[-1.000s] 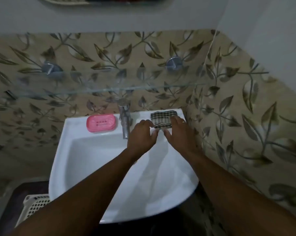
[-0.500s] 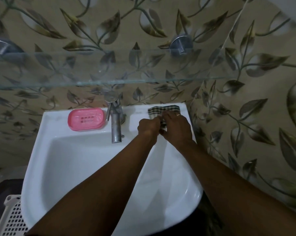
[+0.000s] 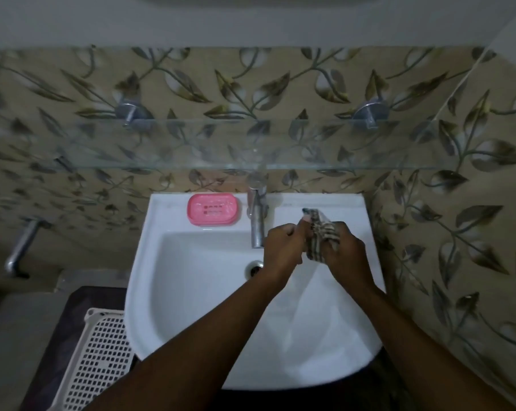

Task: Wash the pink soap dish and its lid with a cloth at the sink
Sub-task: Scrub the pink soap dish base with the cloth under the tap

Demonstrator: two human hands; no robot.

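**Fig. 1.** Both hands gather the checked cloth (image 3: 322,232) over the right side of the sink (image 3: 173,307); the pink soap dish (image 3: 212,209) is untouched.

At centre right of the frame, the left hand (image 3: 283,250) and right hand (image 3: 344,253) hold the cloth with fingers curled and pinching it. It is a soft, limp fabric that bunches easily. The soap dish sits on the sink's back ledge, just left of the tap (image 3: 257,218), apparently with its lid on. It is judged to be light, rigid plastic, likely slippery once wet, and best gripped across its 2 long sides, with the lid lifted at its rim.
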